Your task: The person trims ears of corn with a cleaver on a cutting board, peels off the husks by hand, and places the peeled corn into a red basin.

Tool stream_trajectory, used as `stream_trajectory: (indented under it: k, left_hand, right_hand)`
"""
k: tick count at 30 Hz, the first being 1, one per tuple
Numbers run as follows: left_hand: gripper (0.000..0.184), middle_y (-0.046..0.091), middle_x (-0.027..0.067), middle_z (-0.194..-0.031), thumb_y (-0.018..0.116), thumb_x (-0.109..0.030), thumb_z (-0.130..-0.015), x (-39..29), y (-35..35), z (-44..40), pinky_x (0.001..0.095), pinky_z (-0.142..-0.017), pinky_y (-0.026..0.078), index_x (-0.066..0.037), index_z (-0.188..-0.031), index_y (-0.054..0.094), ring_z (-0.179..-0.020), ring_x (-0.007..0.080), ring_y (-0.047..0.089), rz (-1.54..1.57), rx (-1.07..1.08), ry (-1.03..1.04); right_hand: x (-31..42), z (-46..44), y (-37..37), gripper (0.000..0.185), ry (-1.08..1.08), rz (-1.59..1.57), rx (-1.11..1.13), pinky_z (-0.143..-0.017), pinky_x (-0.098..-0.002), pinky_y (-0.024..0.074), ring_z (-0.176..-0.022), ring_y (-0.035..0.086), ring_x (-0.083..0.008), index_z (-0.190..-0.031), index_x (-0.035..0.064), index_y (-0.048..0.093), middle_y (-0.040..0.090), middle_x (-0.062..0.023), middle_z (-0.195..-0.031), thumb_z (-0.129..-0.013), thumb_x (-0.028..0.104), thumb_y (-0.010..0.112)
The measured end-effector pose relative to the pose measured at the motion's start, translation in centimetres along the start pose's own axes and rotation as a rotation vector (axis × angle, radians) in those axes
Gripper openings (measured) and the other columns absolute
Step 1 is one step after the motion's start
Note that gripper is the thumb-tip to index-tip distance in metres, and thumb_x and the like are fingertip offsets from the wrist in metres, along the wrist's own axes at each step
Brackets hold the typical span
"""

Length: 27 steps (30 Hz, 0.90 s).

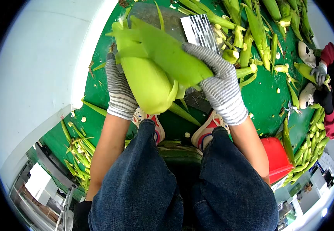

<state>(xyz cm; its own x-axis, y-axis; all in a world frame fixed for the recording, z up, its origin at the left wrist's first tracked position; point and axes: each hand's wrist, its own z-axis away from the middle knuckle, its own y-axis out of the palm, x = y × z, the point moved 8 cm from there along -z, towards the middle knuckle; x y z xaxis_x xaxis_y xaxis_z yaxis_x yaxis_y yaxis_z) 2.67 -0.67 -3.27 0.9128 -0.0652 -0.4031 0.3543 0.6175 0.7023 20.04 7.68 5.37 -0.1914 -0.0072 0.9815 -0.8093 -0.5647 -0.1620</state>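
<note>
In the head view my left hand (121, 92), in a grey-and-white striped glove, grips the left side of a pale green ear of corn (145, 82) in its husk. My right hand (224, 84), gloved alike, is closed on a broad green husk leaf (170, 54). That leaf slants across the front of the ear, partly hiding it. Just beyond my right hand is a shiny rectangular blade (199, 30), which looks like a cleaver; its handle is not visible. Under the ear a dark board (145, 11) shows on the green floor.
Several corn ears and husks (257, 34) lie at upper right. Loose husk strips (80, 154) are at lower left. A red container (276, 159) stands by my right knee, near a pile of corn ears (309, 146). A co-worker's gloved hand (320, 73) holds corn at far right.
</note>
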Motion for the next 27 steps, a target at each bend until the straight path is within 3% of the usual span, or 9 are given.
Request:
stream_trajectory:
  k: [8,11,13,14,18,19,20,23,27]
  left_hand:
    - [0.063,0.059,0.0131,-0.117,0.05,-0.057,-0.087,0.4,-0.5,-1.1,0.0444,-0.092,0.047,-0.009,-0.128,0.049,-0.103,0.03,0.059,0.129,0.134,-0.044]
    - [0.06,0.059,0.0122,-0.116,0.047,-0.054,-0.089,0.4,1.1,0.2,0.0402,-0.091,0.048,-0.008,-0.126,0.05,-0.102,0.0274,0.059,0.163,0.373,-0.074]
    - [0.047,0.058,0.012,-0.116,0.049,-0.041,-0.093,0.3,2.6,1.0,0.0337,-0.091,0.047,-0.006,-0.125,0.051,-0.103,0.025,0.058,0.149,0.579,-0.155]
    - [0.049,0.06,0.0127,-0.113,0.048,-0.044,-0.093,-0.3,1.4,0.3,0.0348,-0.087,0.049,-0.006,-0.122,0.052,-0.1,0.0242,0.059,0.097,0.435,-0.122]
    - [0.05,0.061,0.014,-0.109,0.046,-0.045,-0.093,-2.6,-6.7,-2.4,0.0374,-0.077,0.055,-0.004,-0.121,0.052,-0.095,0.0218,0.062,-0.81,0.067,0.509]
    - [0.051,0.06,0.0136,-0.112,0.048,-0.045,-0.093,-3.0,-6.9,-2.2,0.0374,-0.077,0.055,-0.004,-0.123,0.051,-0.096,0.0218,0.062,-0.487,0.101,0.222]
    - [0.062,0.059,0.0156,-0.111,0.053,-0.05,-0.087,-2.5,-6.0,-1.0,0.0402,-0.077,0.054,-0.002,-0.125,0.049,-0.095,0.0262,0.062,-0.356,0.165,0.059]
    - [0.094,0.059,0.0206,-0.105,0.063,-0.068,-0.068,-1.0,-4.0,2.6,0.0477,-0.073,0.053,0.002,-0.127,0.044,-0.089,0.0365,0.061,-0.272,0.334,-0.328]
    - [0.097,0.059,0.0241,-0.106,0.075,-0.058,-0.062,1.9,-0.9,4.2,0.046,-0.073,0.055,0.002,-0.13,0.041,-0.085,0.0366,0.063,-0.483,0.438,-0.51]
  right_hand:
    - [-4.7,0.3,-4.2,0.046,0.082,-0.321,-0.34,-0.098,-0.0312,0.0422,-0.109,0.057,-0.0216,-0.118,-0.0024,0.058,0.061,-0.0142,-0.116,-0.074,-0.013,0.05]
    - [-3.6,-0.1,-5.0,0.054,-0.011,-0.075,-0.334,-0.099,-0.0318,0.0421,-0.112,0.054,-0.0224,-0.13,-0.0028,0.047,0.053,-0.0155,-0.125,-0.076,-0.008,0.053]
    - [-3.9,-0.2,-5.1,0.059,0.102,-0.409,-0.34,-0.099,-0.0321,0.0423,-0.112,0.054,-0.0241,-0.134,-0.002,0.042,0.053,-0.016,-0.125,-0.076,-0.008,0.054]
    - [-4.3,-0.3,-5.0,0.061,0.155,-0.575,-0.336,-0.099,-0.0323,0.0423,-0.112,0.054,-0.0249,-0.135,-0.0017,0.04,0.053,-0.0162,-0.125,-0.076,-0.008,0.055]
    - [-2.6,-0.1,-2.0,0.073,-0.143,0.543,0.055,-0.094,-0.0398,0.0446,-0.112,0.051,-0.0411,-0.135,0.0057,0.04,0.044,-0.0299,-0.128,-0.069,0.014,0.072]
    - [-2.9,0.5,-1.1,0.073,0.094,0.821,0.135,-0.099,-0.0441,0.0405,-0.115,0.046,-0.0501,-0.133,0.0094,0.045,0.04,-0.0364,-0.128,-0.068,0.026,0.074]
    - [-3.2,0.6,-0.6,0.071,0.136,0.927,0.179,-0.1,-0.0453,0.0395,-0.118,0.046,-0.0465,-0.13,0.0068,0.048,0.041,-0.0355,-0.13,-0.069,0.035,0.072]
    - [-2.1,-0.3,2.2,0.059,0.114,0.38,0.281,-0.094,-0.039,0.0435,-0.109,0.055,-0.0327,-0.122,0.0,0.052,0.054,-0.0245,-0.119,-0.076,0.032,0.071]
    - [-3.0,-2.4,5.6,0.035,0.237,-0.367,0.159,-0.078,-0.0278,0.0473,-0.088,0.059,-0.0135,-0.113,-0.0016,0.056,0.064,-0.0069,-0.097,-0.086,0.019,0.065]
